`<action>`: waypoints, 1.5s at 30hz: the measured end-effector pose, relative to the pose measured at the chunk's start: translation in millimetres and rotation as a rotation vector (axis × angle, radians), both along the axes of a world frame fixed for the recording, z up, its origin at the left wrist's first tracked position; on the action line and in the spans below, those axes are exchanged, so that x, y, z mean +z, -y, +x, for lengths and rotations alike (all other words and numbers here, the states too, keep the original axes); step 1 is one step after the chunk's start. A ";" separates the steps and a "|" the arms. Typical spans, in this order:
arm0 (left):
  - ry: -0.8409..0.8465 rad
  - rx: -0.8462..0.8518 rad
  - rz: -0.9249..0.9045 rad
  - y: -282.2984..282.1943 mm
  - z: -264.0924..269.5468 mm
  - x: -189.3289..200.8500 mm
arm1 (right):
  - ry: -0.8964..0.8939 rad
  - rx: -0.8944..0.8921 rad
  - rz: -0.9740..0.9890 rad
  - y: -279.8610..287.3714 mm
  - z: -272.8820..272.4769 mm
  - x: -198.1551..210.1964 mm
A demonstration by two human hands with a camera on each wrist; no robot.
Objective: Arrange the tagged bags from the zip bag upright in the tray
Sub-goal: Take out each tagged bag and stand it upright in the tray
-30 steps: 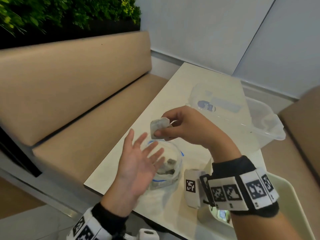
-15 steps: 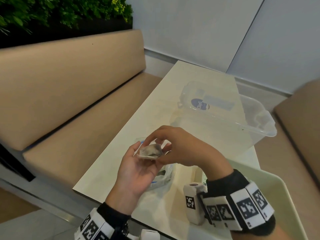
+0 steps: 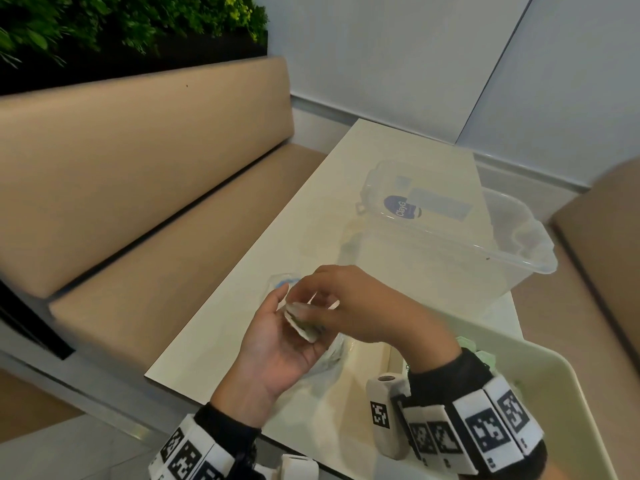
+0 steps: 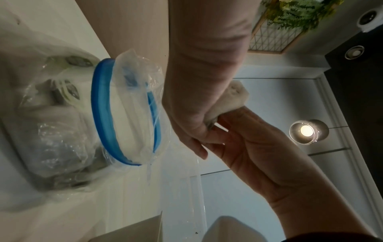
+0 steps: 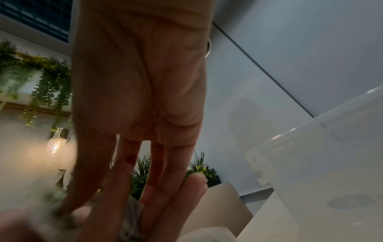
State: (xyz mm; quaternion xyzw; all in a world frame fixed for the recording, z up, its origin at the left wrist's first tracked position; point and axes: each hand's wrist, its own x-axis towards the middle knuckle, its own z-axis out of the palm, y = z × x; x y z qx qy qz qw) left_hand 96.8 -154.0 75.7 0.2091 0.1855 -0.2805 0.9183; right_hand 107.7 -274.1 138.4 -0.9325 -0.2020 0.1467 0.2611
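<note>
one small tagged bag [image 3: 302, 325] sits between both hands above the near edge of the counter [image 3: 242, 306]. the left hand [image 3: 277, 344] lies palm up under it, fingers relaxed, more a cradle than a clasp. the right hand [image 3: 349, 306] comes over the top with its fingertips pinching the bag's upper edge, so that grip is the one grasping it. my guess is the left palm steadies the bag while the right turns it, so it can go in standing up and not flat.

the zip bag [image 4: 82, 117] lies on the counter just under the hands, its blue-rimmed mouth gaping toward them, and more bags show dimly through the plastic. left open like that, the next one comes out without fuss.

the tray [image 3: 554, 393] is at the near right, right under the right wrist, a short carry away. something pale green shows at its edge by the sleeve, perhaps bags already placed, but i cannot tell. a clear tub [image 3: 485, 258] stands farther back on the counter, well apart from the work. most of the job looks still to be done.
</note>
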 end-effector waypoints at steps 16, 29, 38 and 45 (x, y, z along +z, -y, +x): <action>0.352 -0.156 0.388 0.9 -10.4 -1.4 | 0.142 -0.136 0.224 42.8 -1.9 24.0; 0.892 0.193 0.836 37.8 -26.0 14.6 | 0.128 -0.179 0.410 76.2 -28.0 60.3; 0.999 0.197 0.826 50.5 -31.2 21.9 | -0.048 -0.260 0.645 99.8 -40.4 57.5; 1.023 0.116 0.836 59.0 -35.6 24.9 | -0.116 -0.287 0.706 112.9 -45.2 57.1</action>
